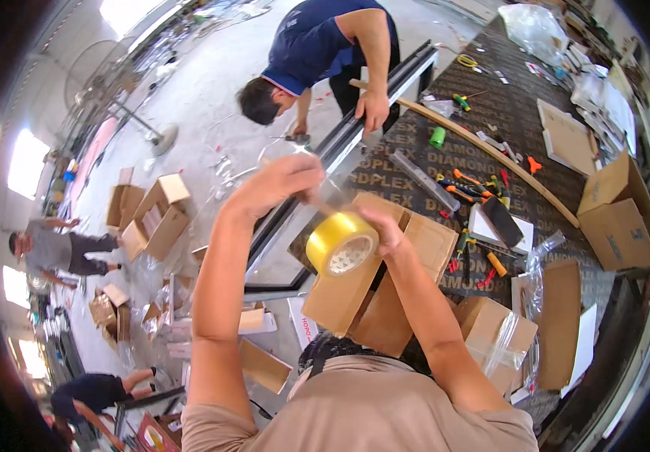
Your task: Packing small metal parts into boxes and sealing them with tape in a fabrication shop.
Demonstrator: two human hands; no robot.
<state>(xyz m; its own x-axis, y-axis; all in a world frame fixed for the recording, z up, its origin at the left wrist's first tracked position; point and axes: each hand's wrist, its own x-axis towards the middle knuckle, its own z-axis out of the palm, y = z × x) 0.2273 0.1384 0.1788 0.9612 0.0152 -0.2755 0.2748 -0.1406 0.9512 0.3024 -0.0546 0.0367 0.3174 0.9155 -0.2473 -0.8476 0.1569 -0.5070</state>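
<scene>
A roll of yellow packing tape (326,239) with a white core hangs over a cardboard box, its core facing toward me. My right hand (382,229) grips the roll from its far right side, the fingers partly hidden behind it. My left hand (287,183), raised to the upper left of the roll, is closed in a pinch. A blurred, see-through strip runs between the hands, and the left fingertips appear to hold its end. Below the roll, the brown cardboard box (408,301) lies on the table with a dark gap between its top flaps.
A dark-framed profile (332,147) runs along the table's left edge, where a co-worker (313,49) bends over it. Pliers (469,184), screwdrivers and a wooden strip (506,160) lie on the printed dark tabletop (408,158). An open carton (619,226) stands right.
</scene>
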